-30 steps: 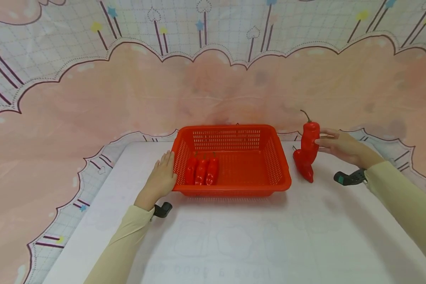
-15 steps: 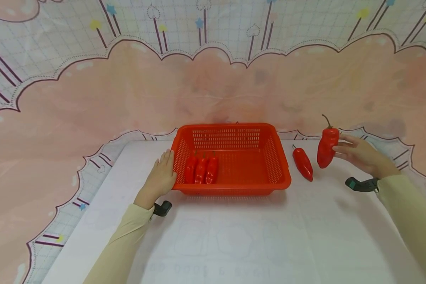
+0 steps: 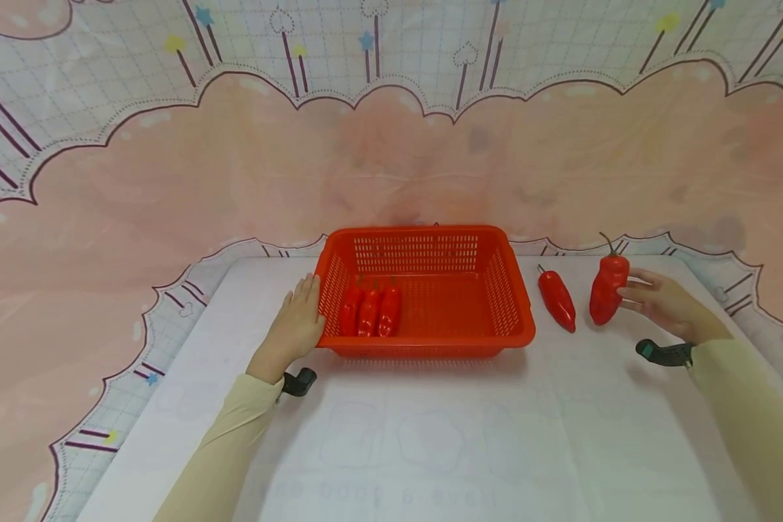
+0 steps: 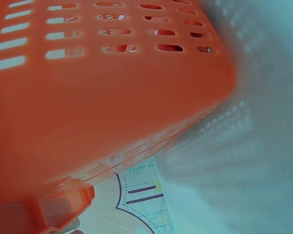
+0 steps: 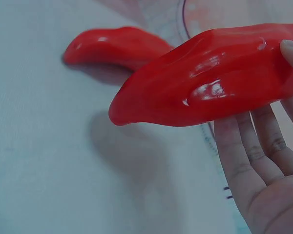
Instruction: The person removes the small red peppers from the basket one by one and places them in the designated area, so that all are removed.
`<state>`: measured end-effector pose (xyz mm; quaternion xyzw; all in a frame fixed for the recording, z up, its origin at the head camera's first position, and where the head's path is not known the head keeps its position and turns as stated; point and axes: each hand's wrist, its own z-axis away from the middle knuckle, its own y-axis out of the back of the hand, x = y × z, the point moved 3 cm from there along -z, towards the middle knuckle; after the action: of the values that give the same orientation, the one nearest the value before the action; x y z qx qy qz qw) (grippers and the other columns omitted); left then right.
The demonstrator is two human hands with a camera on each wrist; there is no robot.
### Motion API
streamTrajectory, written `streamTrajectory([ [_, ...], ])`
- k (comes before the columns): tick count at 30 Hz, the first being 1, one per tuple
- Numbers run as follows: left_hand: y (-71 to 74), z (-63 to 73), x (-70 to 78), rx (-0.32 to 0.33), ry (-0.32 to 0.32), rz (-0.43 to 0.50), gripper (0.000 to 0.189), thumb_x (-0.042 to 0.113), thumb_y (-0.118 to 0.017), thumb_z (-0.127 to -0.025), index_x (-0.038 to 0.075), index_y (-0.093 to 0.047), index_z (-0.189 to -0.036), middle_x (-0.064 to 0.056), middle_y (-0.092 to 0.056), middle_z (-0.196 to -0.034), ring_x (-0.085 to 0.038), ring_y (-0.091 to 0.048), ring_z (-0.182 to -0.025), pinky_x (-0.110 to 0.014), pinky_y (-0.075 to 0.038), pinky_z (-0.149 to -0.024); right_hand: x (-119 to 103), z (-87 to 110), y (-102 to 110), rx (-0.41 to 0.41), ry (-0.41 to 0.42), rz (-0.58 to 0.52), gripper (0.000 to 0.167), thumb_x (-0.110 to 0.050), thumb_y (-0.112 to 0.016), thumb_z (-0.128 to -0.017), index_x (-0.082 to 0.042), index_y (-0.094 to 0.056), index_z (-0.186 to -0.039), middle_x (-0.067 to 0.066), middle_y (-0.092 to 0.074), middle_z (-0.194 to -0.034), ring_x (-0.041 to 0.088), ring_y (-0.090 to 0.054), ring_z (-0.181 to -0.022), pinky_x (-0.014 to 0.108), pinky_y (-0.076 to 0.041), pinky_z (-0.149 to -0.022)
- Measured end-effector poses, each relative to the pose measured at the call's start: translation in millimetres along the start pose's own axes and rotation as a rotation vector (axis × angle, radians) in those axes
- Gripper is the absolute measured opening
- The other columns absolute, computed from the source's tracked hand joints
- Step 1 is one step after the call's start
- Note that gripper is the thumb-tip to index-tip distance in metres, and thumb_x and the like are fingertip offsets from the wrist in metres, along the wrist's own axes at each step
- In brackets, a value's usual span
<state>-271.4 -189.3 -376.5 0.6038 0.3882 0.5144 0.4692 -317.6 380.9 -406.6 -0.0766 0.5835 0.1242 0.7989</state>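
Observation:
A long red pepper (image 3: 608, 289) hangs stem up in my right hand (image 3: 667, 304), pinched between thumb and fingers. The right wrist view shows this pepper (image 5: 195, 83) tilted, its tip over the white table and a shadow below it. To its left a second red pepper (image 3: 557, 299) lies on the table. My left hand (image 3: 293, 326) rests with straight fingers against the left rim of the red plastic basket (image 3: 431, 344). Three red peppers (image 3: 369, 312) lie side by side in the basket's left part. Mostly basket wall (image 4: 102, 102) fills the left wrist view.
The white tabletop (image 3: 417, 435) spreads in front of the basket. Behind the table hangs a patterned cloth (image 3: 391, 159) with a pink, cloud-edged print. Each wrist carries a small black camera mount (image 3: 664, 354).
My right hand has carried the pepper rightward, away from over the one on the table, then lowered it toward the tabletop. The left hand has kept its place on the basket.

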Motion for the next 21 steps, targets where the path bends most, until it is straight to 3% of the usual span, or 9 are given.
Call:
streamTrajectory([
  [12, -0.5, -0.2, -1.1, 0.001, 0.004, 0.006, 0.070, 0.015, -0.044, -0.091, -0.008, -0.009, -0.148, -0.026, -0.011, -0.155, -0.040, -0.013, -0.144, -0.055, -0.009, -0.117, 10, -5.6, 2, 0.010, -0.041, -0.009, 0.084, -0.020, -0.050, -0.096, -0.005, 0.013, -0.149, -0.027, -0.053, -0.097, -0.007, -0.058, -0.087, 0.017, -0.053, -0.080],
  [16, -0.7, -0.4, -1.5, 0.002, 0.004, 0.006, 0.070, 0.014, -0.044, -0.091, -0.008, -0.009, -0.148, -0.026, -0.011, -0.155, -0.041, -0.013, -0.144, -0.056, -0.010, -0.117, 11, -9.5, 2, 0.016, -0.062, 0.063, 0.083, -0.027, -0.048, -0.096, -0.007, 0.013, -0.149, -0.023, -0.045, -0.108, -0.008, -0.055, -0.089, 0.016, -0.052, -0.081],
  [21, -1.0, -0.8, -1.7, 0.006, 0.002, 0.001, 0.069, 0.014, -0.044, -0.091, -0.008, -0.010, -0.148, -0.026, -0.011, -0.155, -0.041, -0.014, -0.144, -0.056, -0.011, -0.117, 13, -17.9, 3, 0.035, -0.097, 0.165, 0.084, -0.037, -0.047, -0.096, -0.009, 0.012, -0.150, -0.001, -0.031, -0.136, -0.001, -0.045, -0.100, 0.020, -0.049, -0.093],
])
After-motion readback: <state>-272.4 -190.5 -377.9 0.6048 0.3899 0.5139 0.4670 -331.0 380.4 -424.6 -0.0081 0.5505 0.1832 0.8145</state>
